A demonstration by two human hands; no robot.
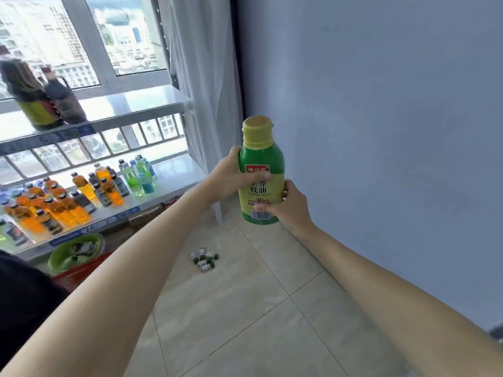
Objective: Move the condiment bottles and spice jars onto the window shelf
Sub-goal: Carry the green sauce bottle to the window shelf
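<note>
Item in transit: green-and-yellow plastic oyster sauce bottle (260, 175) with a yellow cap, being held upright in mid-air, in front of the grey wall (381, 131). The left hand (231, 175) is wrapping its fingers round the bottle's upper label; the right hand (288, 204) is gripping the lower body near the barcode.

Floor: beige tiled floor (272, 308), carrying a small cluster of green-capped spice jars (204, 259), lying loose and not yet shelved.

Lower shelf (174, 172): pale shelf crowded with orange, green and blue drink bottles (81, 191). Beneath it, a green plastic basin (73, 254), contents unclear.

Upper window shelf (136, 104): white, glossy, already bearing two dark condiment bottles (46, 96) at its left end; much bare space to the right.

Progress, judged: two bottles placed, a third on its way, jars waiting.

Beyond: barred window (81, 36), white sheer curtain (201, 77).
</note>
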